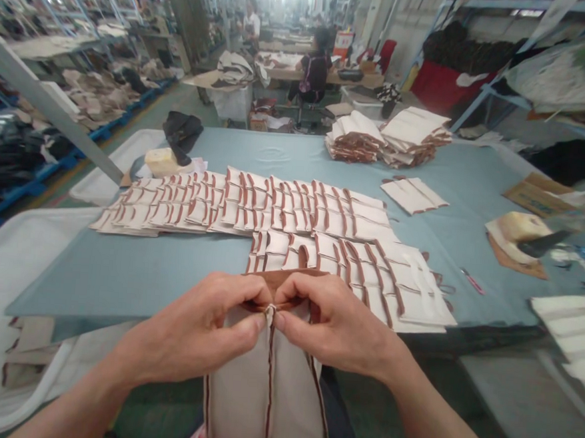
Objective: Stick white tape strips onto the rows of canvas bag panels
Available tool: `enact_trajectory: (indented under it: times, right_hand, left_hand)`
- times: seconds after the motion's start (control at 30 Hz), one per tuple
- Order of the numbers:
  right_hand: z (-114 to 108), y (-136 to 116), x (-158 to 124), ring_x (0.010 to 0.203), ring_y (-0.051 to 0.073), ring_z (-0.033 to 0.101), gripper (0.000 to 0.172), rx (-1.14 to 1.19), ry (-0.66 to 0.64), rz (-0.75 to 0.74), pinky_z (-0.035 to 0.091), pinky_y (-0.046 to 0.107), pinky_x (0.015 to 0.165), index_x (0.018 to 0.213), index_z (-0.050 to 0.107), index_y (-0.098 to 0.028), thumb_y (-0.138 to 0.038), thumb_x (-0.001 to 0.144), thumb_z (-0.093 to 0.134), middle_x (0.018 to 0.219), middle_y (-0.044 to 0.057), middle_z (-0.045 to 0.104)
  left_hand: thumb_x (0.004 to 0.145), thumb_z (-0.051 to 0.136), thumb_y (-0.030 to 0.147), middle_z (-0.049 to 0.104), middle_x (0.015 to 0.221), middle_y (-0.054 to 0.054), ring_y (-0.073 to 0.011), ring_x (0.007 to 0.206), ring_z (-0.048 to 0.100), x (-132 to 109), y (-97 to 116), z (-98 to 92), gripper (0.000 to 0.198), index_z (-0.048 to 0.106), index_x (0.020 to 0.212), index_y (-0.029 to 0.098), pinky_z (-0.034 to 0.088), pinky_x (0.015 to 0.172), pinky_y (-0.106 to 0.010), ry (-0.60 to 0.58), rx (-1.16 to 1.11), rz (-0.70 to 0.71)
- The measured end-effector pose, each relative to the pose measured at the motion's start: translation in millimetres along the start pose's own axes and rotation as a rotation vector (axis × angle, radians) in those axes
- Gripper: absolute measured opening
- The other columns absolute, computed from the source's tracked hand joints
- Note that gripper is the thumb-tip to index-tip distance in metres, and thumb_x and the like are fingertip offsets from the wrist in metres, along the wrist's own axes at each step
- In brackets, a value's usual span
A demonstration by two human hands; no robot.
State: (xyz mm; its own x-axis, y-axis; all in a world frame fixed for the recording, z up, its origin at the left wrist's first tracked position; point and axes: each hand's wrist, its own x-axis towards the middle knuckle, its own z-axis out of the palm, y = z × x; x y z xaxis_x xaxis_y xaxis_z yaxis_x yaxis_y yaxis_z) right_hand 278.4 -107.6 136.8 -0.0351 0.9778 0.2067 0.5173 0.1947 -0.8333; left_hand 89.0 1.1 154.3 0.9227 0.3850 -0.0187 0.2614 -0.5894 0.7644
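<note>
1. Markings: Printing on the cardboard box (537,199) is too faint to read. The orange-and-white panel (342,43) in the background is too blurred to read.
2. Left hand (200,322): Thumb and bent index finger pinch the top edge of the cream workpiece (240,395) just left of its central seam.
3. Right hand (340,326): Thumb and curled fingers pinch the same edge just right of the seam. The fingertips of both hands nearly meet.
4. Workpiece position: It hangs below the hands, in front of the near edge of the blue-grey table (143,268); dark brown lines run down its seams.
5. Table: Overlapping rows of cream pieces (268,204) with brown edging lie just beyond the hands. Two stacks (386,135) stand near the far edge. The red-handled tool (472,281) lies at the right.
</note>
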Motion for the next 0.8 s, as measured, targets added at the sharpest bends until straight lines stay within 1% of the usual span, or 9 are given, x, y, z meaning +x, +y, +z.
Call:
enact_trajectory:
  times: [0.13,0.2,0.33,0.4,0.47,0.53,0.6,0.7,0.8]
  right_hand:
    - [0.4,-2.9,-7.4,0.075,0.016,0.066,0.002,-0.219,0.065,-0.092,0.043,0.026,0.069,0.088,0.066,-0.019,-0.017,0.086,0.066,0.082,0.002,0.074]
    - [0.2,-5.9,-10.1,0.077,0.017,0.067,0.004,-0.249,0.08,-0.112,0.044,0.027,0.07,0.089,0.067,-0.02,-0.018,0.086,0.066,0.084,0.003,0.075]
    - [0.8,-11.2,-12.5,0.064,0.013,0.06,0.006,-0.165,0.12,-0.087,0.041,0.024,0.063,0.078,0.064,-0.021,-0.017,0.079,0.068,0.071,-0.002,0.069]
    - [2.1,-11.5,-13.2,0.06,0.012,0.057,0.008,-0.149,0.147,-0.067,0.038,0.024,0.06,0.075,0.062,-0.021,-0.017,0.077,0.068,0.067,-0.004,0.065]
    - [3.5,-10.4,-13.9,0.06,0.012,0.056,0.009,-0.175,0.154,-0.063,0.037,0.024,0.06,0.077,0.062,-0.021,-0.017,0.078,0.07,0.066,-0.004,0.065]
    - [4.2,-8.8,-14.8,0.061,0.012,0.057,0.01,-0.217,0.144,-0.079,0.037,0.024,0.061,0.079,0.064,-0.02,-0.017,0.08,0.073,0.068,-0.004,0.066]
    - [3.8,-8.0,-15.8,0.063,0.012,0.059,0.011,-0.247,0.121,-0.087,0.038,0.024,0.062,0.08,0.064,-0.02,-0.018,0.083,0.074,0.07,-0.003,0.068]
    - [1.5,-8.1,-17.8,0.064,0.012,0.061,0.011,-0.254,0.093,-0.06,0.038,0.024,0.062,0.082,0.066,-0.02,-0.02,0.088,0.075,0.072,-0.003,0.07]
    - [-1.1,-7.8,-19.5,0.067,0.013,0.064,0.008,-0.226,0.073,-0.041,0.039,0.024,0.062,0.084,0.066,-0.021,-0.022,0.091,0.071,0.076,-0.002,0.073]
  left_hand:
    - [0.083,0.051,0.011,0.059,0.069,0.008,-0.0094,0.066,0.053,1.4,4.8,3.3,0.015,0.061,0.076,0.02,0.037,0.065,-0.023,0.007,0.0,-0.007]
    - [0.084,0.052,0.011,0.059,0.067,0.008,-0.0092,0.064,0.052,1.3,9.1,4.0,0.016,0.061,0.074,0.02,0.037,0.064,-0.022,0.012,-0.007,0.003]
    - [0.085,0.051,0.014,0.064,0.072,0.007,-0.0101,0.068,0.057,-1.3,17.8,1.0,0.016,0.063,0.077,0.02,0.041,0.066,-0.022,0.003,-0.002,0.061]
    - [0.085,0.057,0.018,0.068,0.08,0.006,-0.0119,0.076,0.06,-2.1,18.6,-2.1,0.01,0.066,0.084,0.021,0.042,0.071,-0.022,-0.003,0.028,0.076]
    - [0.085,0.064,0.026,0.065,0.078,0.006,-0.012,0.074,0.057,-1.0,16.0,-5.0,0.006,0.066,0.084,0.02,0.041,0.068,-0.022,-0.034,0.019,0.077]
    - [0.09,0.066,0.034,0.056,0.068,0.007,-0.0104,0.064,0.049,2.2,11.1,-7.2,0.019,0.063,0.078,0.019,0.036,0.059,-0.023,-0.089,-0.04,0.072]
    - [0.096,0.061,0.036,0.05,0.064,0.007,-0.0098,0.06,0.044,6.1,6.2,-9.1,0.027,0.061,0.075,0.018,0.033,0.055,-0.023,-0.143,-0.092,0.073]
    - [0.099,0.056,0.038,0.054,0.067,0.005,-0.0108,0.062,0.047,10.3,2.8,-11.7,0.03,0.064,0.079,0.017,0.035,0.056,-0.023,-0.192,-0.088,0.078]
    - [0.101,0.05,0.035,0.059,0.069,0.003,-0.0117,0.063,0.051,9.6,4.2,-12.5,0.03,0.067,0.083,0.018,0.037,0.058,-0.023,-0.206,-0.013,0.087]
